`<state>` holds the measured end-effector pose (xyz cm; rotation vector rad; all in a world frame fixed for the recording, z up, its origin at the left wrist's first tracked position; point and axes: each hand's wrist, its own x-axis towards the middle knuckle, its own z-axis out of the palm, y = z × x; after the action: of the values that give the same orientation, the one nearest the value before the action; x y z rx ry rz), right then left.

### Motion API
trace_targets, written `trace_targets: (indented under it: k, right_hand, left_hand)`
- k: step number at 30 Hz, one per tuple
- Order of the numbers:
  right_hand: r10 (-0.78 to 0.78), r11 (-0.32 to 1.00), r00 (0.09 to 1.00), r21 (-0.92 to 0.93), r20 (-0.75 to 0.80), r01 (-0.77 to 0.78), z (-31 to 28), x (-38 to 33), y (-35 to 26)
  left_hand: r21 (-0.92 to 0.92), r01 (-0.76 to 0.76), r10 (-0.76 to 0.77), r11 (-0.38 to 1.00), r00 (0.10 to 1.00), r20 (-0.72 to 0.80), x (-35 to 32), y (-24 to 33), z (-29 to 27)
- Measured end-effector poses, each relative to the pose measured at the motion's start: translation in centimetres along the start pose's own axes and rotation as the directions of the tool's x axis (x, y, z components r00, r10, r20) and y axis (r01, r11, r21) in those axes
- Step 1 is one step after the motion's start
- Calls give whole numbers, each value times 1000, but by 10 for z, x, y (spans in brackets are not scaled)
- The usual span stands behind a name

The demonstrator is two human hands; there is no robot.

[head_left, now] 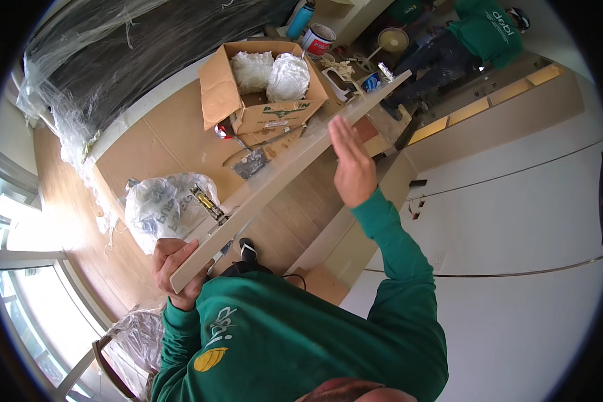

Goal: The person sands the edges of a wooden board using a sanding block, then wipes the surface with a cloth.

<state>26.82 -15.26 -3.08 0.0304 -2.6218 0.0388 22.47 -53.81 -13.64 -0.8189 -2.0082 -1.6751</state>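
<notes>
Overhead, left hand clenched on long pale board, right hand flat against it, cardboard box behind.

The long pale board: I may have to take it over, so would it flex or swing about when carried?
The long pale board looks stiff: it runs straight between the left hand gripping its near end and the right hand flat against its edge. Being long and thin, it would probably swing and feel end-heavy in one hand.
</notes>
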Motion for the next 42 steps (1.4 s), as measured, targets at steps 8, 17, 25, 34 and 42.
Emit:
trace_targets:
  k: [8, 17, 25, 34, 42]
  right_hand:
    - [18, 999, 1000, 26, -1, -18, -4, -8, -17]
    - [-71, 994, 997, 85, 14, 69, -12, -16, -44]
    - [-53, 998, 996, 44, 70, 50, -17, -14, -36]
    - [123, 988, 988, 87, 94, -131, -19, -3, -31]
    - [-395, 869, 910, 373, 127, 325, -16, -26, -271]
  left_hand:
    - [-11, 19, -18, 1000, 1000, 21, 4, 4, -3]
    - [-13, 11, -11, 1000, 1000, 26, 3, 1, -2]
    - [-9, 4, -4, 1000, 1000, 14, 5, 2, 0]
    - [-20, -5, 6, 1000, 1000, 31, 10, 3, -6]
    - [-203, 84, -71, 976, 995, 67, 0, -9, -8]
